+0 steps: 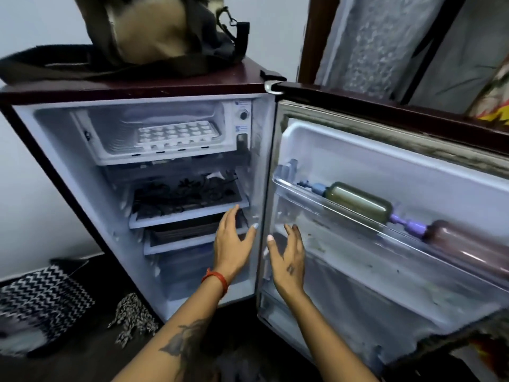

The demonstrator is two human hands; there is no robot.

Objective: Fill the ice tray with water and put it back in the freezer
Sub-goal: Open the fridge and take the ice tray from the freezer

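From the head camera, no brand name or label could be read; two small stickers beside the thermostat dial [243, 115] were too blurred to make out. The maroon fridge [137, 89] stood open against a pale wall, its door [385, 111] swung out to the right. The white ice tray [179, 133] lay flat inside the freezer compartment [110, 150] at the top, resting on its floor. Below it were a patterned glass shelf [187, 213] and a dark tray [192, 230] beneath that. In the door rack [344, 216] lay a greenish bottle [358, 201] and a pinkish bottle [468, 249]. A bag [154, 31] sat on top of the fridge. A zigzag-patterned rug [41, 296] lay on the dark floor [82, 354]. The left hand [234, 241], a red thread at its wrist, and the right hand [287, 257] were both held out in front of the lower shelves with fingers spread and relaxed, holding nothing.
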